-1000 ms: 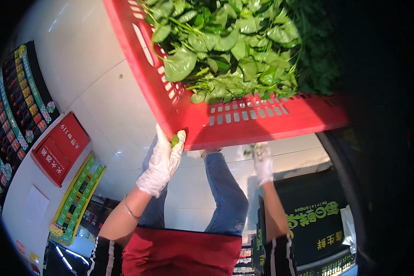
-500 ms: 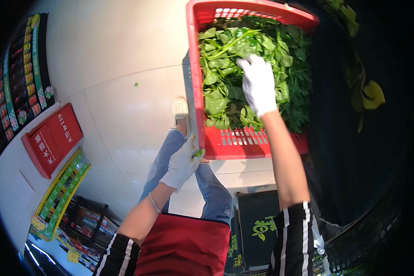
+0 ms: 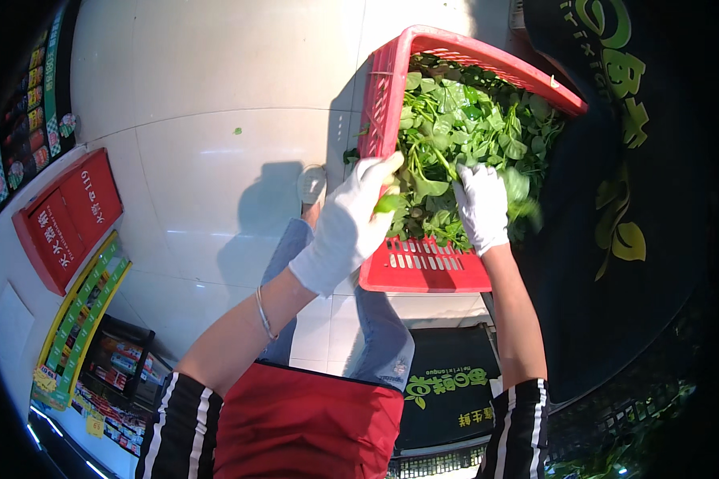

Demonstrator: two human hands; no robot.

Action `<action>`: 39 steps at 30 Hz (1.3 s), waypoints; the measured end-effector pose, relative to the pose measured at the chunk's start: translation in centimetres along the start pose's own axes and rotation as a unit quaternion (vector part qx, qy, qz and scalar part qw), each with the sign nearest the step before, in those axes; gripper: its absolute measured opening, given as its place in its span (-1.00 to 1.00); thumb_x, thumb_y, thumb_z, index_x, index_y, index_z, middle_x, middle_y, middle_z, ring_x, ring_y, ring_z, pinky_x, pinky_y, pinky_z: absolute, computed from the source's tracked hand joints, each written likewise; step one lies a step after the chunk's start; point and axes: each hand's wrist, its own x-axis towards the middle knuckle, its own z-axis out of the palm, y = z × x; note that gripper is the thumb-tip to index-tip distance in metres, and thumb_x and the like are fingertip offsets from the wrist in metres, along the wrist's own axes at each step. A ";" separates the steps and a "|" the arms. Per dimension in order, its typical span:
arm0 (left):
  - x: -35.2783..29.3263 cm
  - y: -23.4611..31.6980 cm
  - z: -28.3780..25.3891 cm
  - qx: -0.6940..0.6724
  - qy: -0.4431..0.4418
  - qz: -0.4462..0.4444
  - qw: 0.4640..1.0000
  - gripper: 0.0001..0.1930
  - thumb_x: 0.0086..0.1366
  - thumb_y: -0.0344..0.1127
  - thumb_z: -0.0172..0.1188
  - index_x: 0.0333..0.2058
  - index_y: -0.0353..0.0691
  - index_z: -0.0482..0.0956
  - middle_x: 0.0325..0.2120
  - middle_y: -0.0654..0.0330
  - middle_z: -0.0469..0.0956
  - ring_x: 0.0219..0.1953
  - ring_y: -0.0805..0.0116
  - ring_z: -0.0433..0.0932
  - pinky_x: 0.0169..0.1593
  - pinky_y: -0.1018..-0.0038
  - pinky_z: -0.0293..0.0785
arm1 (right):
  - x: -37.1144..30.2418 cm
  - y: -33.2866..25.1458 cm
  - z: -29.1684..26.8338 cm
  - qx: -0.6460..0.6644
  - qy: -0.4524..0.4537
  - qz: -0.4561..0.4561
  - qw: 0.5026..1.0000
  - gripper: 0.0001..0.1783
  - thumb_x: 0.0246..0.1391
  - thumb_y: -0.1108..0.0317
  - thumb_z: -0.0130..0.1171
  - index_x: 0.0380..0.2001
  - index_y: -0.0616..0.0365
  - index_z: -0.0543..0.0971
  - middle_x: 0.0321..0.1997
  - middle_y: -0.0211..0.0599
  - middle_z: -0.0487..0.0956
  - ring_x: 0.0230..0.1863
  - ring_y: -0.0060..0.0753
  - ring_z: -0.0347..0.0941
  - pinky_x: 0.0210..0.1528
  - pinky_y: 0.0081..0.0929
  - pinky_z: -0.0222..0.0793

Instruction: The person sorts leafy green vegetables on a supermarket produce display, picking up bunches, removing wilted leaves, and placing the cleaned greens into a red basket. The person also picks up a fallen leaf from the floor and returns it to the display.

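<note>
Green, broad-leaved vegetables (image 3: 455, 108) with long pale stems lie in a loose, glossy heap inside a slotted red plastic basket (image 3: 395, 94), between and beyond the hands. Leaves facing the light shine; those right of the right hand are shaded. White-gloved, the left hand (image 3: 347, 227) is curled beside the basket's left rim, with a small bright green leaf (image 3: 389, 203) pinched in its fingers. The right hand (image 3: 483, 207), also white-gloved, reaches into the heap with bent fingers; blur and foliage hide the tips, so I cannot tell whether they grip. The step in hand looks like working through the greens; the next move calls for a light hold on stems, since the leaves seem easily bruised. Right of the right hand spreads a dark printed sheet (image 3: 583, 311); well left of the left hand is a red metal-looking cabinet (image 3: 68, 223).
</note>
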 end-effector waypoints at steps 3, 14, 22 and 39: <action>2.8 -0.2 1.8 -0.007 0.028 0.034 0.999 -0.42 0.24 -0.70 0.15 0.25 -0.26 0.41 0.02 0.01 0.52 -0.04 0.23 0.63 0.03 0.44 0.58 | -0.8 -0.8 1.4 0.092 -0.011 0.000 0.996 -0.52 0.20 0.14 0.24 0.13 0.11 0.54 0.00 -0.01 0.55 0.04 0.03 0.46 0.02 -0.09 0.38; -3.5 -0.9 4.2 -0.003 0.049 -0.075 0.996 -0.43 0.13 -0.75 0.12 0.15 -0.26 0.48 -0.01 0.03 0.54 0.01 0.18 0.61 0.10 0.38 0.52 | 2.6 -7.8 10.3 0.189 -0.046 0.206 0.959 0.13 -0.12 0.11 0.51 0.46 0.15 0.13 0.05 -0.04 0.47 0.09 0.00 0.42 0.09 -0.08 0.34; -7.8 -0.1 10.9 -0.102 0.019 -0.182 0.978 -0.55 0.31 -0.60 0.21 0.18 -0.32 0.47 -0.02 0.15 0.55 0.02 0.34 0.55 0.18 0.42 0.45 | -2.3 0.7 5.9 0.346 0.053 0.219 0.911 -0.26 -0.08 0.19 0.38 0.19 0.22 0.45 0.03 0.02 0.52 0.05 0.12 0.45 0.14 -0.12 0.35; -7.5 -2.4 14.4 -0.370 -0.031 -0.435 0.820 -0.34 0.12 -0.28 0.47 0.15 -0.26 0.36 -0.01 0.21 0.49 -0.03 0.44 0.51 -0.03 0.42 0.55 | -10.0 -1.5 6.0 0.593 -0.070 -0.036 0.801 0.06 -0.11 0.75 0.13 0.52 0.03 0.10 0.41 -0.02 0.24 0.43 0.01 0.17 0.49 -0.34 0.06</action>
